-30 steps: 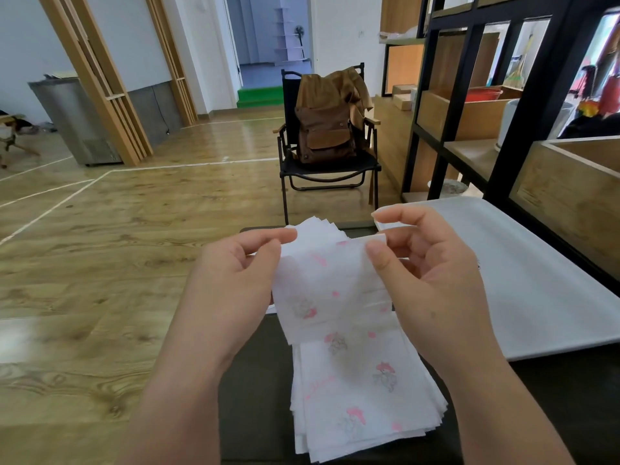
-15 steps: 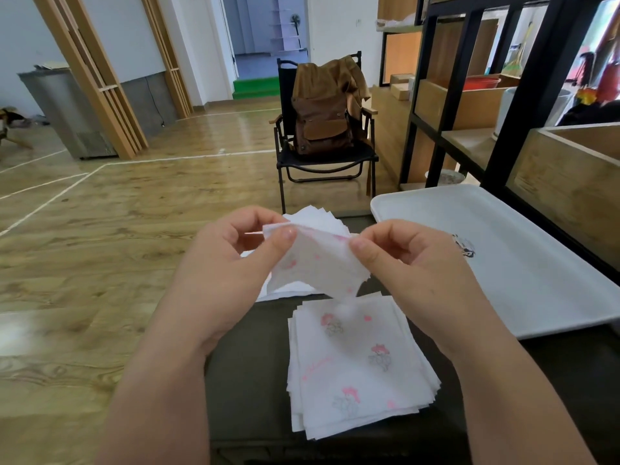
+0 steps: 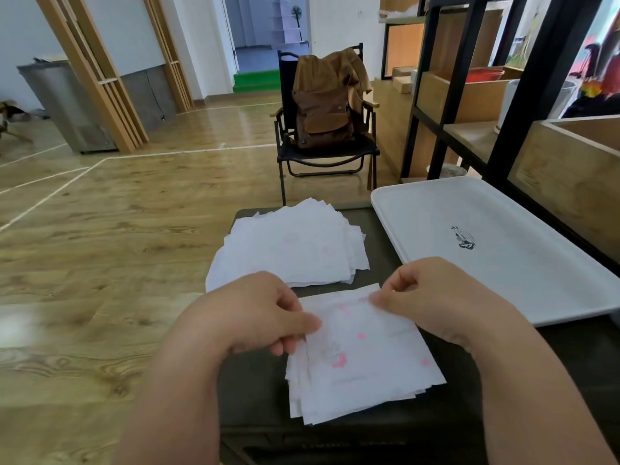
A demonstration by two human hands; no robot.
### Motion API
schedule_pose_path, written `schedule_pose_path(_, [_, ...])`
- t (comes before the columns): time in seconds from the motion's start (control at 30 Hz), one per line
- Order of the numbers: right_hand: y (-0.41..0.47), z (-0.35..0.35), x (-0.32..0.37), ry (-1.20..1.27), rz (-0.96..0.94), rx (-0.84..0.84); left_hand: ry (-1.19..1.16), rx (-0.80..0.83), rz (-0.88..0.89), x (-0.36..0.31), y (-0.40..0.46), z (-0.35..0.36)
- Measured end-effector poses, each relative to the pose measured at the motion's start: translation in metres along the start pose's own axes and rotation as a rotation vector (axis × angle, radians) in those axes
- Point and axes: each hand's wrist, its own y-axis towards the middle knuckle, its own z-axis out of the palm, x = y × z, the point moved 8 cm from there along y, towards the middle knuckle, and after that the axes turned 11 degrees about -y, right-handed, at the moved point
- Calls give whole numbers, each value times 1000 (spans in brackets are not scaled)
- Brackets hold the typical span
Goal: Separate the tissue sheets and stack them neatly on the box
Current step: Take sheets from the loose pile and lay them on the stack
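Both hands, left hand (image 3: 258, 313) and right hand (image 3: 432, 297), pinch the top tissue sheet (image 3: 355, 333) on the near pile (image 3: 362, 391), seemingly peeling plies; next, carry it to the far stack (image 3: 288, 250)

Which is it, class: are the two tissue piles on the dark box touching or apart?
Apart. The head view shows a strip of dark box between the far pile and the near pile.

Glossy wood floor (image 3: 117, 229), black chair (image 3: 327, 156) w/ brown backpack (image 3: 323, 119) — shelving (image 3: 469, 105) right
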Motion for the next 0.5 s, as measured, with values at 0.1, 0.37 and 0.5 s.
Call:
schedule_pose_path(0.1, [3, -7, -3, -7, 15, -110, -43, -242, 17, 6, 11, -22])
schedule_pose_path(0.37, [2, -23, 4, 97, -23, -343, 63, -453, 264, 9, 60, -15])
schedule_pose_path(0.5, [2, -18, 10, 131, -61, -316, 135, -444, 255, 12, 70, -9])
